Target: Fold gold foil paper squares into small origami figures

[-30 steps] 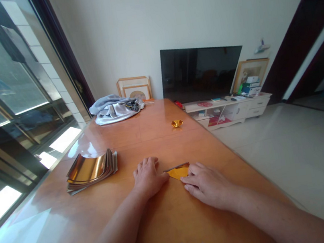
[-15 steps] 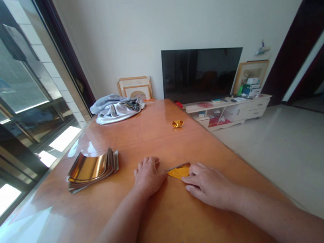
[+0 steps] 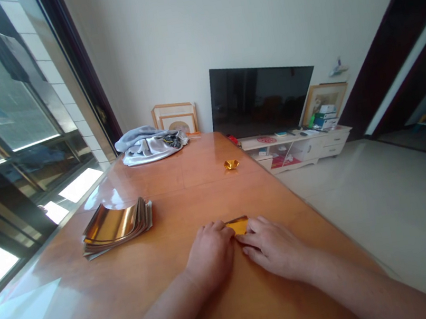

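Observation:
A small folded piece of gold foil paper (image 3: 239, 225) lies on the orange wooden table (image 3: 208, 181). My left hand (image 3: 210, 253) rests knuckles up with its fingertips pressed on the paper's left side. My right hand (image 3: 272, 246) lies beside it, fingers together and pressing the paper's right edge. The two hands almost touch, and most of the paper is hidden under them. A stack of curled gold foil sheets (image 3: 116, 225) sits to the left of my left hand.
A small folded gold paper shape (image 3: 231, 164) sits farther up the table. A grey bundle of cloth (image 3: 150, 143) lies at the far end. Behind are a television (image 3: 260, 99), a white low cabinet (image 3: 303, 146) and picture frames (image 3: 175, 118). A glass door runs along the left.
My left hand has slid to the right onto the gold paper and closed up against my right hand, covering more of the paper. The view has shifted slightly.

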The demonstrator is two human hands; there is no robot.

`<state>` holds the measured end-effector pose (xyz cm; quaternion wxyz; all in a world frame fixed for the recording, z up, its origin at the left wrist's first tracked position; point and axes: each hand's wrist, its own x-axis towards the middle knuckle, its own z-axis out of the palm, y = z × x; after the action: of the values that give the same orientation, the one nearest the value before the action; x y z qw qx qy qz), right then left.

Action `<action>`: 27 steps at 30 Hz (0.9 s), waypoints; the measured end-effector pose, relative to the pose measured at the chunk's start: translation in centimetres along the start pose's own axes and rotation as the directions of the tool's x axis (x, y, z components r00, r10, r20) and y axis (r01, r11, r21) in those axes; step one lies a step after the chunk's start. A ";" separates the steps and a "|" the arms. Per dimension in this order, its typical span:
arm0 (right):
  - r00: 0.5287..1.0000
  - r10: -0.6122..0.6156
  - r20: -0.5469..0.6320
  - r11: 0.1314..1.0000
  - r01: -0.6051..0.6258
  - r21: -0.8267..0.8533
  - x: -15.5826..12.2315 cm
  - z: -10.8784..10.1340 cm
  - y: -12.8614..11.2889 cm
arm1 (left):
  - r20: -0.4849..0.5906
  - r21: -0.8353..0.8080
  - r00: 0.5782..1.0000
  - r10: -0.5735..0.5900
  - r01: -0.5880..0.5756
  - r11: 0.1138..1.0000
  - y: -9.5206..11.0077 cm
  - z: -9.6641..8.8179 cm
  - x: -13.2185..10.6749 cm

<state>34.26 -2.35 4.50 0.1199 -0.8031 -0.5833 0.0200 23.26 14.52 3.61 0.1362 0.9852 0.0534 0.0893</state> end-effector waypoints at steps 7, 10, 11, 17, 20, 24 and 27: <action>0.997 0.073 -0.025 0.981 -0.067 0.179 0.2 -0.2 3.0 | 0.029 0.158 0.998 0.057 -0.060 0.986 0.9 0.0 -0.4; 0.964 0.232 -0.133 0.956 -0.200 0.215 0.2 0.1 5.1 | 0.028 0.211 0.996 0.081 -0.085 0.974 1.0 0.1 -0.5; 0.950 0.274 -0.149 0.946 -0.238 0.222 0.2 0.2 5.7 | 0.026 0.220 0.996 0.084 -0.088 0.972 1.0 0.1 -0.5; 0.950 0.305 -0.062 0.923 -0.279 0.264 0.6 1.1 6.7 | 0.015 0.219 0.996 0.083 -0.084 0.972 1.0 0.1 -0.3; 0.946 0.323 -0.025 0.905 -0.301 0.300 1.3 1.5 6.4 | -0.007 0.222 0.996 0.086 -0.082 0.971 1.0 0.0 -0.3; 0.931 0.340 -0.130 0.900 -0.282 0.331 2.7 1.9 5.9 | -0.026 0.218 0.994 0.102 -0.094 0.971 0.9 0.1 -0.3; 0.918 0.361 -0.163 0.887 -0.284 0.365 4.0 2.1 5.9 | -0.027 0.215 0.994 0.105 -0.097 0.972 0.8 0.1 -0.3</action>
<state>40.64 0.07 1.66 0.3150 -0.8541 -0.4113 0.0466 23.07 13.70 3.68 0.0239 0.9937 0.0150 0.1086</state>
